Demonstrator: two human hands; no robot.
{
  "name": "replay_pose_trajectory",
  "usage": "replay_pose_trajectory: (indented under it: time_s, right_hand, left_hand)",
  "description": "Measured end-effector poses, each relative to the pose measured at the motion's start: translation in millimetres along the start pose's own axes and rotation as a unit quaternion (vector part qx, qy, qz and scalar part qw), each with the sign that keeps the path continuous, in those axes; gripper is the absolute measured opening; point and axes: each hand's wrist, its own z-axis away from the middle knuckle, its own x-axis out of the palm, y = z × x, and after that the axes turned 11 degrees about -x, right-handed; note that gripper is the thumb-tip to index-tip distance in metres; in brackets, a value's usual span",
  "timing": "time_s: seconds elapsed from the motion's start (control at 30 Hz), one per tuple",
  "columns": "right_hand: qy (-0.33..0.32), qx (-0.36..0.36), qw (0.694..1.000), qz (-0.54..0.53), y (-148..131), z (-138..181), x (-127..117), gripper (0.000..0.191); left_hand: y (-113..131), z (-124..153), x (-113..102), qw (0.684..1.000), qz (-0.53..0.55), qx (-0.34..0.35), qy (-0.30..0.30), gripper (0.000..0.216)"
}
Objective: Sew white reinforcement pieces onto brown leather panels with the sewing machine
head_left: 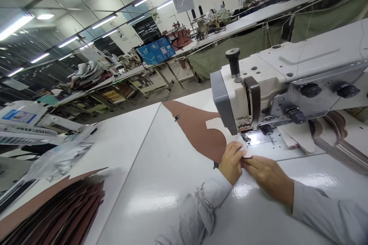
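Note:
A brown leather-like piece (198, 132) with a curved outline lies flat on the white table, its right end under the sewing machine (238, 95). My left hand (232, 160) is closed on the near edge of this piece, just in front of the presser foot (245, 137). Beside it, my right hand (267, 175) pinches the same edge, its fingertips almost touching the left hand's. Between the hands shows a small white patch (247, 151), perhaps the underside or a backing. The fingers partly hide the material they grip. A lamp lights the needle plate (260, 138).
A stack of brown cut pieces (66, 210) lies at the lower left, near a clear plastic bag (57, 159). Striped layered pieces (339, 143) rest right of the needle area. Another machine (25, 122) stands left. Behind are work tables and a blue box (156, 50).

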Motion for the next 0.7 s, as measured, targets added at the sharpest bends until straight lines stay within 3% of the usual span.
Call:
replay_pose_trajectory:
  time_s: [0.7]
  right_hand:
    - [-0.006, 0.023, 1.0, 0.017, 9.9, -2.4, -3.6, 0.026]
  left_hand:
    - [-8.5, -15.6, 8.1, 1.0, 0.015, 0.009, -0.016, 0.021]
